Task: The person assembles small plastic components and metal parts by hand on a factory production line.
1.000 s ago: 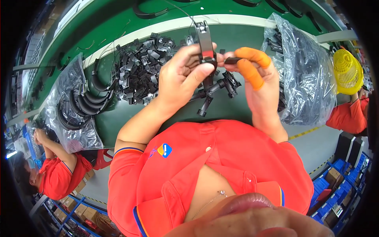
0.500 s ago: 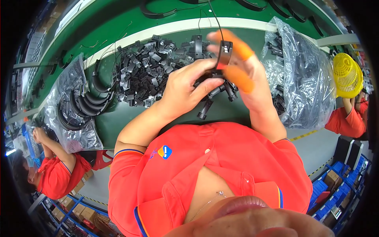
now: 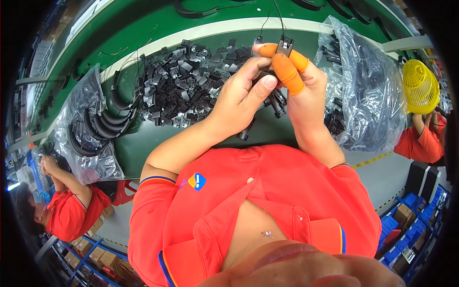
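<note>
Above the bench, both hands meet on a black headband with thin wires, mostly hidden by my fingers; its squared end piece sticks up. My left hand is closed round its lower part, thumb pressed along the near side. Orange finger cots cover the thumb and fingers of my right hand, which pinch it just below that end piece. A second small wired end shows beyond my fingers. Under the hands are several black bracket-like parts, partly covered.
Left of my hands spreads a heap of small black plastic parts. Curved black headbands lie on a clear plastic bag at far left. A large clear bag of black parts stands right, near a yellow fan. Co-workers sit on both sides.
My right hand has closed in and now pinches the headband near its end piece, its fingers formerly spread and blurred. Both hands and the headband have shifted slightly right.
</note>
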Available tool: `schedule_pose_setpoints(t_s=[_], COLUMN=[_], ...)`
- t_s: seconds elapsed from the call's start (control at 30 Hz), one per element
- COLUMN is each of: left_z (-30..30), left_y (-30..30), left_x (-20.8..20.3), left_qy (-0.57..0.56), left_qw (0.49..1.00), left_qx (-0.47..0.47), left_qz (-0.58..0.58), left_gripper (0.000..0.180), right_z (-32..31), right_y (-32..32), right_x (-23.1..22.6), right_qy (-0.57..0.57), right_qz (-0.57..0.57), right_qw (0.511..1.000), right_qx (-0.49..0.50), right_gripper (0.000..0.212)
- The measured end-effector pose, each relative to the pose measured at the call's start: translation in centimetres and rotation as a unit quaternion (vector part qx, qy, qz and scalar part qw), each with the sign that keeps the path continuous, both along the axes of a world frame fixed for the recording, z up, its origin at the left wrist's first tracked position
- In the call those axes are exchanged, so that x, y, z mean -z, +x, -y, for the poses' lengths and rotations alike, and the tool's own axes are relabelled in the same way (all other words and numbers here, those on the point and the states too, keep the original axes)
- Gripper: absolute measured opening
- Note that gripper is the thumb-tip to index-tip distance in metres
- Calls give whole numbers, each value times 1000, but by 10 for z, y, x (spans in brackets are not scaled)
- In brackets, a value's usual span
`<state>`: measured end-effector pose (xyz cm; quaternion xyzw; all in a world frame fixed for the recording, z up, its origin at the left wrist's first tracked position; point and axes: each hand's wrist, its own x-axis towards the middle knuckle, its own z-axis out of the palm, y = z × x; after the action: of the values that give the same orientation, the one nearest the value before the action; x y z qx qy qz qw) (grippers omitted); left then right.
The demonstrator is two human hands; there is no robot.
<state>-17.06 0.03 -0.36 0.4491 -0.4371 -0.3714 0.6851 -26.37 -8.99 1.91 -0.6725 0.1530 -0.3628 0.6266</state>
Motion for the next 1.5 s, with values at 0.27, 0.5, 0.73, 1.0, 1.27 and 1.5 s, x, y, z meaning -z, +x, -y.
schedule_pose_setpoints(t_s=[0.27, 0.5, 0.73, 1.0, 1.27, 1.5], left_z=[-1, -6, -2, -2, -11, -3], left_y=[3, 2, -4, 0, -10, -5], left_x=[3, -7, 1, 8, 6, -1], left_qy=[-7, 39, 12, 55, 69, 92], left_qw=[998, 991, 999, 990, 957, 982], left_qx=[9, -26, -30, 52, -42, 98], left_qz=[63, 128, 14, -116, 279, 130], left_gripper=[29, 28, 30, 47, 41, 37], right_z=[-5, -12, -7, 8, 9, 14], right_y=[-4, -8, -12, -18, -26, -34], right_x=[3, 0, 1, 15, 17, 10], right_qy=[23, 18, 113, 12, -194, -168], right_qz=[21, 2, -16, 4, -3, -86], right_qw=[1000, 999, 992, 992, 975, 973], right_qx=[1, 27, -60, -126, -105, -131], right_gripper=[22, 21, 25, 36, 27, 29])
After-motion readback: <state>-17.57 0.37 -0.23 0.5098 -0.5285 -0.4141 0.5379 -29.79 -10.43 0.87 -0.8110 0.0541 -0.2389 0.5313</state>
